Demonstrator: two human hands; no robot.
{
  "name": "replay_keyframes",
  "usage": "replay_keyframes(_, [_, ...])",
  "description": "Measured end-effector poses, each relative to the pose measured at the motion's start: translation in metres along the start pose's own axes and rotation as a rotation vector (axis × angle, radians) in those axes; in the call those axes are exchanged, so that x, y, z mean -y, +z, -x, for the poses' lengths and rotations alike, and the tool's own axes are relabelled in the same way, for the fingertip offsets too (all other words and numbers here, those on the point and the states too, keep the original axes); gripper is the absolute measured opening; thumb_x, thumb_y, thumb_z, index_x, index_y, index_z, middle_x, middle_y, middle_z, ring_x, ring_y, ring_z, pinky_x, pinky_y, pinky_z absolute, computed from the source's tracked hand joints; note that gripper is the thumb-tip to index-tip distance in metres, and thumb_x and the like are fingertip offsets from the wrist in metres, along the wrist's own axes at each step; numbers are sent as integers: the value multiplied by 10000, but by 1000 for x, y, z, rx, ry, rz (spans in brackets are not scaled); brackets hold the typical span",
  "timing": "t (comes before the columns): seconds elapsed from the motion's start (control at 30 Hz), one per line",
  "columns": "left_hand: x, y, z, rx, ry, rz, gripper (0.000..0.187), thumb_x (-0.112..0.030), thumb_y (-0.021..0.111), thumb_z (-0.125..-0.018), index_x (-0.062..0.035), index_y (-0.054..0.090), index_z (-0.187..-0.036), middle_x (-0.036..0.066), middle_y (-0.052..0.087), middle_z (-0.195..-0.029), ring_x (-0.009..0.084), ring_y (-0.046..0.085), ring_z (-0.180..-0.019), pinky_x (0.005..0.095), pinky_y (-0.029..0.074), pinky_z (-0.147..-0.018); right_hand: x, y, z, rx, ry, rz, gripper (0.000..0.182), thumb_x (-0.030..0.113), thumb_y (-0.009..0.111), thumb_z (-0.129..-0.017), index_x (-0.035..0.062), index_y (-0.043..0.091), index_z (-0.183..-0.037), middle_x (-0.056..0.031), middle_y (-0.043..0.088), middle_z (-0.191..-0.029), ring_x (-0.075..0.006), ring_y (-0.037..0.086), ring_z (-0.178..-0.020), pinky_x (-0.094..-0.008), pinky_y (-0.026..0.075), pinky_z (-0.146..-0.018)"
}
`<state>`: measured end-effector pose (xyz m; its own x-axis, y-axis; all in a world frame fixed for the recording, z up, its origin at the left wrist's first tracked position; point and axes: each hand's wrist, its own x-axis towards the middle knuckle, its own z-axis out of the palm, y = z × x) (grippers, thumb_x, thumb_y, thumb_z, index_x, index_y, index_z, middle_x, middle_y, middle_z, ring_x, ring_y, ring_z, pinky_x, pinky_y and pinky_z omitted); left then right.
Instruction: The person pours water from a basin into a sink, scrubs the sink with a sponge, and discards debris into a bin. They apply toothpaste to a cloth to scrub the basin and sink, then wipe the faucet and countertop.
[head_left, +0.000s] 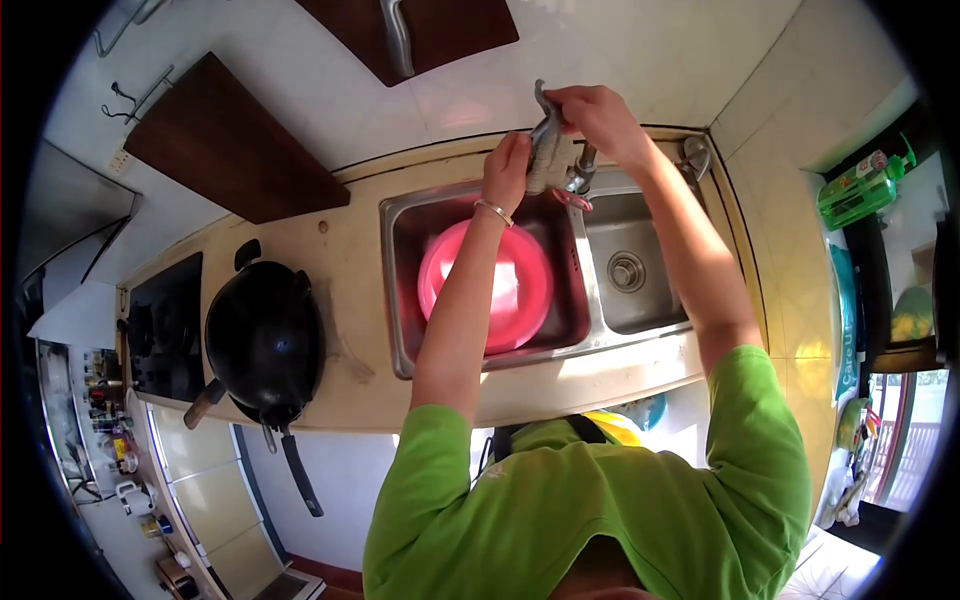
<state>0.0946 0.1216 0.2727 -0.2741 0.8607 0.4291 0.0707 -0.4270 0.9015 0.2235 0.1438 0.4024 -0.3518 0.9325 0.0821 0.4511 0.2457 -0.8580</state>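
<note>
At the back of the sink, both my hands are raised around the faucet (582, 170). My left hand (507, 168), with a bracelet at the wrist, is closed on the left side of a limp grey cloth (543, 160). Higher up and to the right, my right hand (598, 118) pinches the cloth's upper part. The cloth hangs down between my hands beside the faucet, and its far edge curls upward. Below sits a pink basin (535, 285) in the left bowl of the steel sink (400, 345). A small red-pink ring (573, 201) shows near the faucet.
Left of the sink, a black wok (262, 330) and a pan with a long handle (300, 478) are stacked on the counter (345, 300). Beyond them lies a black stove (165, 330). A dark board (235, 145) leans at the wall. A green bottle (862, 195) stands far right.
</note>
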Motion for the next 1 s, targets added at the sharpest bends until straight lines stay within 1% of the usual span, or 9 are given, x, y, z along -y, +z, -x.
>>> replay_keyframes(0.07, [1, -2, 1, 90, -120, 170, 216, -200, 419, -830, 0, 498, -804, 11, 445, -589, 90, 386, -543, 234, 352, -519, -5, -5, -1, 132, 23, 151, 324, 12, 461, -654, 15, 576, -956, -83, 576, -788, -146, 522, -687, -252, 424, -576])
replay_keyframes(0.13, [-10, -4, 3, 135, -211, 257, 171, -157, 439, -776, 5, 488, -806, 27, 452, -591, 109, 397, -536, 239, 354, -517, -30, -6, -12, 128, -706, 670, 470, -30, 467, -561, 79, 559, -1009, -110, 559, -948, -204, 496, -861, -293, 399, -705])
replay_keyframes(0.2, [-12, -4, 2, 182, -294, 344, 152, -113, 458, -723, 10, 478, -809, 43, 458, -593, 129, 409, -529, 244, 357, -515, -14, -1, -5, 130, -671, 932, 417, -23, 506, -545, 70, 553, -949, -116, 529, -983, -231, 449, -945, -321, 343, -780])
replay_keyframes(0.27, [-5, -3, 3, 208, 66, -65, 249, -76, 476, -616, 9, 465, -849, 69, 462, -600, 145, 431, -522, 244, 365, -505, -24, 10, -13, 122, -613, 1111, 294, 2, 542, -552, 64, 538, -840, -92, 526, -886, -215, 473, -891, -323, 332, -766])
replay_keyframes(0.43, [-5, -4, 4, 182, 94, -304, 346, -55, 569, -583, -18, 459, -909, 134, 548, -670, 296, 548, -633, 342, 428, -574, -32, 45, -21, 50, -879, 1268, 80, 160, 503, -670, 100, 554, -683, -34, 565, -651, -188, 553, -675, -301, 386, -657])
replay_keyframes(0.6, [-13, 6, 3, 139, -44, -309, 378, -64, 666, -565, -43, 491, -899, 133, 582, -795, 278, 561, -729, 329, 428, -637, -30, 27, -28, 191, -847, 1191, 88, 150, 517, -640, 82, 554, -682, -68, 572, -644, -235, 560, -620, -345, 414, -586])
replay_keyframes(0.83, [-12, 8, 11, 56, -39, -375, 252, -86, 652, -608, -18, 479, -778, 67, 512, -618, 162, 483, -561, 271, 397, -535, -56, -7, -46, 127, -760, 709, 155, 99, 554, -530, 42, 523, -671, -119, 554, -626, -308, 552, -614, -376, 428, -547])
replay_keyframes(0.9, [-11, 10, 11, 18, -53, -366, 222, -110, 656, -639, -23, 473, -729, 10, 426, -557, 83, 378, -518, 223, 347, -491, -83, -10, -53, 49, -688, 518, 162, 108, 578, -537, 30, 500, -656, -127, 530, -611, -281, 530, -575, -348, 411, -520])
replay_keyframes(1.0, [-13, 11, 14, -56, -2, -438, 217, -109, 648, -652, -22, 453, -692, 62, 449, -546, 150, 400, -478, 270, 358, -469, -119, -3, -60, -91, -501, 134, 187, 119, 611, -565, 12, 485, -653, -122, 497, -586, -197, 493, -528, -301, 388, -494])
